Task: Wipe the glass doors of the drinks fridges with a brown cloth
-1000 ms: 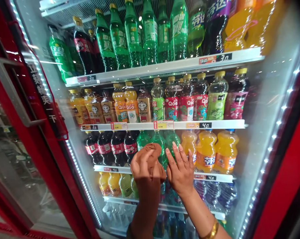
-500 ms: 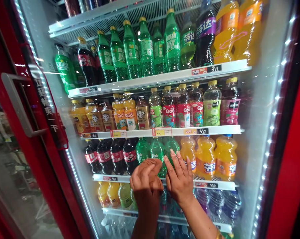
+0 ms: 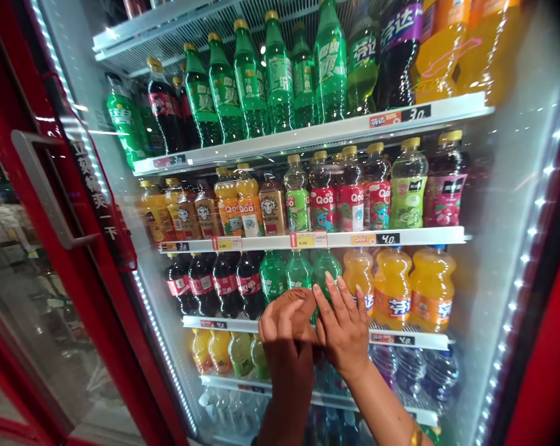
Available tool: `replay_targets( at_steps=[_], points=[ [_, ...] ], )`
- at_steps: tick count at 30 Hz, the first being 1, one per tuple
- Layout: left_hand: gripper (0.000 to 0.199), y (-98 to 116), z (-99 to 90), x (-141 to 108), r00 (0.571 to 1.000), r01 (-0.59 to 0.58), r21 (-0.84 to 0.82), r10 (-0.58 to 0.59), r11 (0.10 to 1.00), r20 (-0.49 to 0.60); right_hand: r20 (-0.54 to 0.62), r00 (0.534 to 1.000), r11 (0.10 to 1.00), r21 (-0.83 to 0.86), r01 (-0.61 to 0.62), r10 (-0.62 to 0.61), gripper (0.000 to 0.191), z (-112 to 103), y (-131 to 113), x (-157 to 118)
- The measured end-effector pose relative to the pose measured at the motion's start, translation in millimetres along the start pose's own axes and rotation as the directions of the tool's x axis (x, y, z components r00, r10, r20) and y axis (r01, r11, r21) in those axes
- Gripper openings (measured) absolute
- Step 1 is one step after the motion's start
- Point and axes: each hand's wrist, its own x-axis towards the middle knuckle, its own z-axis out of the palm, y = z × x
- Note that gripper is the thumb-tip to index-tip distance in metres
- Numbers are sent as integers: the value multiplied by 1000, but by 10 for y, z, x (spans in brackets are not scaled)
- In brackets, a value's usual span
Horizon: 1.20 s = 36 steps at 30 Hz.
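Bundle (image 3: 305,301), brown, folded and probably cloth, lay in the grip of the left hand (image 3: 284,328); we noted fingers curled over its near side, with the underside hidden from us. It sat up and to the right of that hand's knuckles, in the narrow space before the right hand (image 3: 344,334), so we recorded the left as nearer. We could read no clear long axis in it. The right showed no object, its fingers extended and slightly apart, back toward us, tips pointing up and a little left. In view its index finger ran just beside the bundle's right edge; we could not tell whether they touched. Beyond, green bottles (image 3: 299,269) stood upright on a shelf (image 3: 433,341), partly covered by bundle and right fingertips. Orange bottles (image 3: 391,288) stood toward the right, dark bottles (image 3: 224,285) toward the left. We could not settle the depth between hands and bottles, nor whether glass intervened.
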Motion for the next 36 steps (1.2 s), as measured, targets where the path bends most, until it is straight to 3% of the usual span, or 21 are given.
replay_targets(
  at_steps=[2,6,9,11,16,18,22,27,31,36],
  points=[
    [37,43,29,55,1000,-6,0,6,1000,5,-5,1000,1000,-7,4,-4,49,-4,2,2],
    [31,8,91,-202,998,-67,35,67,997,-15,7,1000,1000,-9,12,-12,44,-2,3,-11],
    [34,-59,54,-285,999,-29,31,29,999,20,8,1000,1000,-1,12,-12,46,0,-2,-21],
    [35,-58,7,-130,1000,1,35,-1,999,11,9,1000,1000,1,8,-8,50,-2,-3,-23],
    [39,134,-9,517,988,-3,82,15,997,-153,19,1000,1000,15,17,-18,54,-8,13,-21],
    [41,221,32,587,988,-24,103,39,994,-149,18,1000,1000,22,21,-21,52,-1,23,-27],
    [37,243,101,307,994,-80,56,84,995,-76,-1,1000,999,40,21,-21,42,24,29,-47],
    [32,9,73,-30,995,-77,76,81,994,-54,35,999,998,52,31,-33,44,-57,43,0],
    [38,-64,21,39,995,-90,112,94,990,-33,133,988,992,106,66,-80,53,-267,251,138],
    [41,83,53,144,999,-35,59,37,998,-40,35,999,999,-31,-11,12,61,-406,707,256]
  ],
)
